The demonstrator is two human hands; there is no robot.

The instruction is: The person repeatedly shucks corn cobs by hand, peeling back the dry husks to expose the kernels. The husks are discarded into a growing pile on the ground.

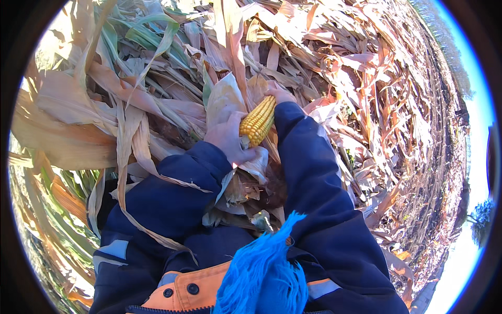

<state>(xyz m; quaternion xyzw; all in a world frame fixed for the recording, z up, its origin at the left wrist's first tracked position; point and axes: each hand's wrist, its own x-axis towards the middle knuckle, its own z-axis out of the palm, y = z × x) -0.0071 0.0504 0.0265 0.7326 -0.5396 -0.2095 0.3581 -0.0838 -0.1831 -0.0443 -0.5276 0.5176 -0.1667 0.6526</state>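
Note:
A yellow ear of corn lies tilted between my two hands, its kernels bare along most of the visible length. My left hand grips the lower left end, with the thumb below and the fingers behind it. Around the upper right end, my right hand is closed, its fingers partly hidden. A pale dry husk stands up behind my left hand. Another peeled piece of husk hangs under the ear, near my left thumb.
Dry corn stalks and leaves cover the ground ahead and to the right. Greener leaves lie at the upper left. A long dry leaf drapes across my left sleeve. The fringe of a blue scarf hangs before my chest.

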